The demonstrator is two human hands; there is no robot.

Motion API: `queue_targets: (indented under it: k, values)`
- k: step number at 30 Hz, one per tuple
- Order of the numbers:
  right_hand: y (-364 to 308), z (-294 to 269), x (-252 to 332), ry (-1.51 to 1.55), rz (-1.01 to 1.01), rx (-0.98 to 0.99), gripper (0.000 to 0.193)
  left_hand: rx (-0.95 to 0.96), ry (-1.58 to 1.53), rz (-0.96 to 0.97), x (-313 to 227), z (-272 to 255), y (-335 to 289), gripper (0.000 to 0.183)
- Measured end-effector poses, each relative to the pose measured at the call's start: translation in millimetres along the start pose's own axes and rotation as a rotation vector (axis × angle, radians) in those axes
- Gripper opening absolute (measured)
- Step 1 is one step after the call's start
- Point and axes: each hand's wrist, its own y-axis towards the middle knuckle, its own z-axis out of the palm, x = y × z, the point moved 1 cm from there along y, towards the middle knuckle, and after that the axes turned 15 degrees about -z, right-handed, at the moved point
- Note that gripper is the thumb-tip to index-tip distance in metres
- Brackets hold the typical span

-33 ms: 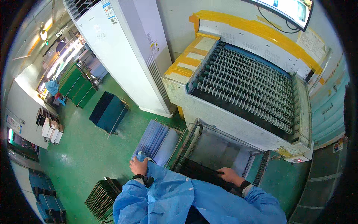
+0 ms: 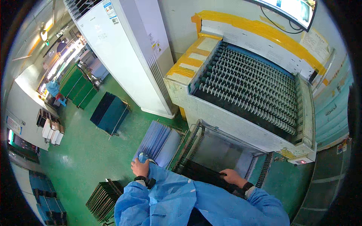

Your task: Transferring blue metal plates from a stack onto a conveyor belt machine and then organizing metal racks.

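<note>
Head view: right hand [image 2: 233,178] lies with bent fingers on the black stack [image 2: 201,172], which stretches left of it inside the rack [image 2: 190,142]; I cannot tell whether it pinches anything. Left hand [image 2: 140,167] is half-curled, close to the pale sheets [image 2: 154,140] ahead and right of it; any grip is hidden. Best handling, I judge: touch edges only, lift evenly clear of the toothed side [image 2: 266,169], and keep the sleeve [image 2: 266,203] from dragging.

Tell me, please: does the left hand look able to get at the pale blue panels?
Probably yes. The left hand is close to the near end of the pale blue panels, and apart from a small bluish piece beside the hand, I see nothing in the way.
</note>
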Motion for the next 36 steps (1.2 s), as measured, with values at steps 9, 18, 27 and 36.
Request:
queue_targets:
  k: [9, 18, 27, 36]
  values:
    - [11, -8, 4, -0.017, 0.005, 0.001, 0.038, 0.018, 0.000, -0.003, -13, -7, 5, 0.075]
    - [11, -9, 4, -0.012, -0.005, -0.015, 0.038, 0.008, -0.008, -0.003, -15, -6, 6, 0.074]
    - [11, -6, -1, 0.000, -0.033, -0.022, 0.040, 0.022, -0.003, -0.010, -17, -9, 5, 0.074]
    - [10, -11, 7, -0.017, 0.013, -0.006, 0.040, 0.016, -0.016, -0.010, -16, -7, 6, 0.074]
